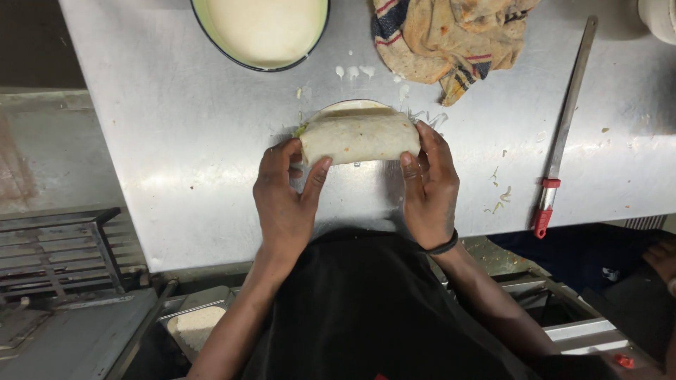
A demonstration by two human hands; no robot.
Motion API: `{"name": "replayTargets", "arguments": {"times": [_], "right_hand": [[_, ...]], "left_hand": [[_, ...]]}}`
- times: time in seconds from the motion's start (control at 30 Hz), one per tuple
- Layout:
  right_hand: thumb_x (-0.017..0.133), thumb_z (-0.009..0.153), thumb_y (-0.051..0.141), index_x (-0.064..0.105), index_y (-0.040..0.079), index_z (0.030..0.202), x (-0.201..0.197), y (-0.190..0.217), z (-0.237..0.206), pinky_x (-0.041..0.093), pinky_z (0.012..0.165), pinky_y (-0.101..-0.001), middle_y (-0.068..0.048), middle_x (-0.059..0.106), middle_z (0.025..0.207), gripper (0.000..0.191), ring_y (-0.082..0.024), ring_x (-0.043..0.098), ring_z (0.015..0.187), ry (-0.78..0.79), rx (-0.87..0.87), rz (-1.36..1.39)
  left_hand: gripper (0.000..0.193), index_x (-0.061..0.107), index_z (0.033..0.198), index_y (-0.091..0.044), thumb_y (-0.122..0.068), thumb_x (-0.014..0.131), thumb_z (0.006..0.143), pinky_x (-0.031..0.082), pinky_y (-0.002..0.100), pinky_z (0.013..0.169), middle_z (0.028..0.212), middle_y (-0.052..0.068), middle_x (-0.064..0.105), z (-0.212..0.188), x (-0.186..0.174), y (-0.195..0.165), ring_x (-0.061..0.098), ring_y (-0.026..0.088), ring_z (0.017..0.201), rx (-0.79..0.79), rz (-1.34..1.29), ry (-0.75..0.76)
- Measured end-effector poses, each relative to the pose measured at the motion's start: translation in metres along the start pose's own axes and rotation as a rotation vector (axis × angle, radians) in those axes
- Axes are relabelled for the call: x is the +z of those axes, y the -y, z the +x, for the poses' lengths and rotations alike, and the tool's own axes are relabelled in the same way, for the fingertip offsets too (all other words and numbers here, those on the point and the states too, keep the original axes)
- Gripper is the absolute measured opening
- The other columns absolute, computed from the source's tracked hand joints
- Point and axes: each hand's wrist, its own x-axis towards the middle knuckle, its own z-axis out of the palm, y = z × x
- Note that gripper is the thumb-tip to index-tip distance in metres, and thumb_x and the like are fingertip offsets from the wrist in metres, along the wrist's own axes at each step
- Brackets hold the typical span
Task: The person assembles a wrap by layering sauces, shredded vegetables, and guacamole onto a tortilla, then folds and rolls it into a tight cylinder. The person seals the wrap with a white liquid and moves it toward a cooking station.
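A rolled flatbread wrap point(358, 135) lies on the steel counter point(183, 141), with a bit of green filling showing at its left end. My left hand point(285, 200) grips the wrap's left end, thumb pressed against the front. At the right end, my right hand point(429, 183) holds the wrap with fingers curled over it. A dark band circles my right wrist. The unrolled flap of flatbread peeks out behind the roll.
A bowl of pale batter or sauce point(262, 28) sits at the back. A stained striped cloth point(451, 39) lies back right. A long metal tool with a red handle point(560, 141) rests at right. Shreds and white drips dot the counter. A metal rack point(56, 253) stands lower left.
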Motion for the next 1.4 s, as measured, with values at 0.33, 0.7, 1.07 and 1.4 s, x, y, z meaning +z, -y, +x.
{"name": "replayTargets", "arguments": {"times": [0.33,0.7,1.07,1.4], "right_hand": [[0.059,0.106,0.001,0.060,-0.004,0.138,-0.023,-0.010,0.005,0.058,0.101,-0.0338,-0.018,0.070,0.129,0.033,-0.021,0.068,0.118,0.021,0.024,0.053],[0.070,0.098,-0.002,0.074,-0.001,0.113,-0.025,-0.032,0.024,0.058,0.083,-0.0211,-0.009,0.078,0.105,0.015,-0.008,0.071,0.093,0.050,0.078,0.119],[0.047,0.112,0.037,0.054,-0.001,0.142,-0.006,-0.007,0.013,0.052,0.097,-0.0389,-0.020,0.059,0.126,0.049,-0.028,0.059,0.116,0.074,-0.031,-0.128],[0.038,0.115,0.043,0.048,-0.003,0.143,0.004,0.008,0.017,0.049,0.107,-0.0444,-0.023,0.055,0.135,0.055,-0.034,0.058,0.126,0.048,-0.054,-0.074]], "left_hand": [[0.053,0.057,0.142,0.000,-0.023,0.075,0.098,0.056,0.036,0.075,0.099,0.016,0.066,0.006,-0.007,-0.004,0.066,0.023,0.087,0.084,0.040,0.051],[0.052,0.057,0.139,0.003,-0.024,0.075,0.099,0.058,0.035,0.078,0.108,0.017,0.070,0.009,-0.007,-0.003,0.069,0.022,0.088,0.114,0.038,0.062],[0.046,0.054,0.143,-0.001,-0.033,0.056,0.110,0.058,0.037,0.079,0.121,0.020,0.067,0.002,0.006,0.001,0.067,0.025,0.098,0.098,0.001,0.022],[0.044,0.049,0.146,0.003,-0.028,0.049,0.114,0.053,0.045,0.086,0.116,0.022,0.057,0.004,0.016,-0.008,0.059,0.031,0.105,0.078,0.089,-0.017]]}}
